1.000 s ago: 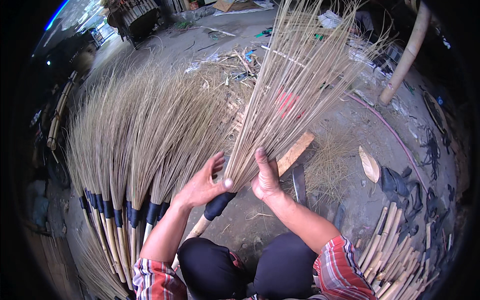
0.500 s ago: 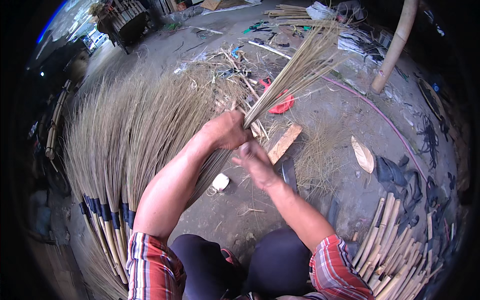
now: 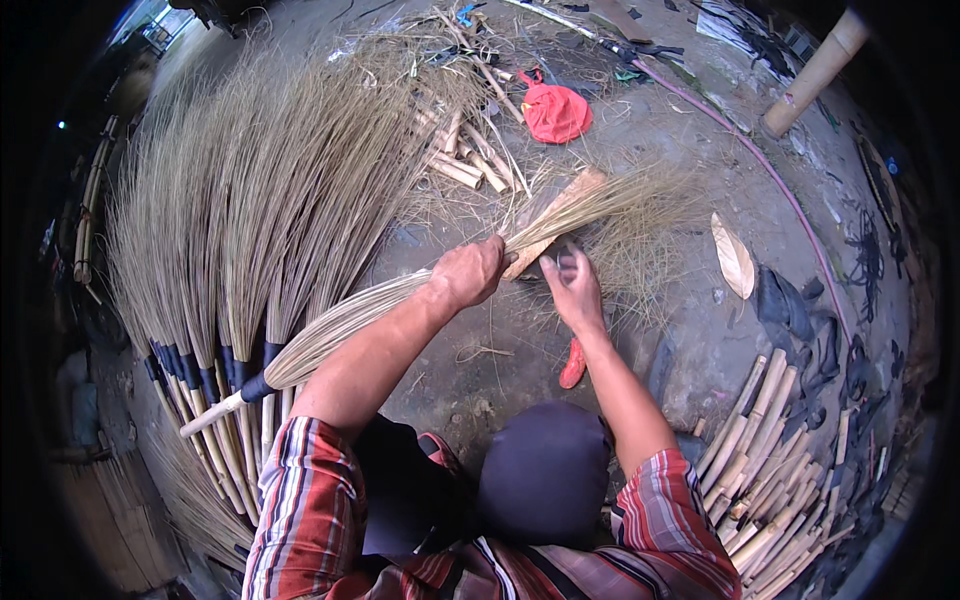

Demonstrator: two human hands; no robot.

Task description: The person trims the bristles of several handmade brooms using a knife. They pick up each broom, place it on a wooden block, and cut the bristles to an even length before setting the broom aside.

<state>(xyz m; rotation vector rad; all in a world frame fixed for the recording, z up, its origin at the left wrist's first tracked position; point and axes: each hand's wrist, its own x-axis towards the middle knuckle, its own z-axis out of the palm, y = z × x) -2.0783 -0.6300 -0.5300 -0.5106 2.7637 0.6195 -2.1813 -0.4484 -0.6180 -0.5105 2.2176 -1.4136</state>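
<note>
Straw-coloured bristles make the broom [image 3: 400,300] that the person holds across the middle of the view. The left hand [image 3: 468,272] is clenched around the bristle bundle, approx. at its middle. From there the broom goes down-left to its dark blue binding and pale stick end, and up-right where the tips spread over the wooden block [image 3: 558,218] on the ground.

The right hand [image 3: 573,285] is just beside the left one, at the spreading tips. Its fingers are curled on a small dark thing, but I cannot tell what this is, or how firm the grip is.

On the left side, many finished brooms [image 3: 230,250] lie in a fan, bristles pointing up, the blue bindings and sticks near the person's left knee. Behind the block there are short cut sticks [image 3: 465,150] in loose straw, and farther away a red cloth [image 3: 555,112]. A thin pink hose [image 3: 770,175] curves along the concrete floor [image 3: 680,340] at the right.

Near the right forearm, on the ground, a small red handle [image 3: 572,364] lies. At the lower right there is a pile of bamboo pieces [image 3: 770,470], w/ a pale leaf-shaped piece [image 3: 733,257] above it. The person wears a striped shirt w/ red.
</note>
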